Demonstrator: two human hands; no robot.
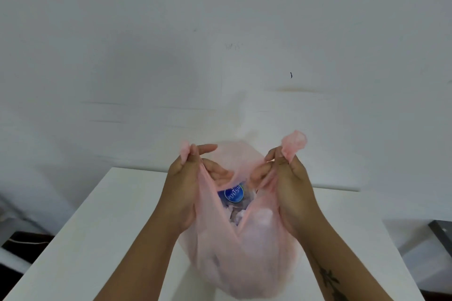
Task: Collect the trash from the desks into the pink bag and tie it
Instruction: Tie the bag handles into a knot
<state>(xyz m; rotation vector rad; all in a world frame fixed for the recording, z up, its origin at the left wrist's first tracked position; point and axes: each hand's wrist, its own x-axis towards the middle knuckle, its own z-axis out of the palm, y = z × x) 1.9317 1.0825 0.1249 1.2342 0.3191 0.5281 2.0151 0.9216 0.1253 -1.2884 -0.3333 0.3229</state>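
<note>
The thin pink bag (244, 259) rests on the white desk (110, 239), bulging with trash. Through its open mouth I see a plastic bottle with a blue label (232, 194) and crumpled pale wrappers (236, 217). My left hand (186, 190) pinches the bag's left handle, which pokes out above my fingers. My right hand (291, 186) grips the right handle, whose bunched end sticks up above my thumb. Both handles are pulled up and apart, so the bag's mouth gapes between my hands.
A plain white wall (220, 44) stands right behind the desk. Dark floor and a dark object (22, 244) lie off the desk's left side. A grey piece of furniture (442, 234) shows at the right edge.
</note>
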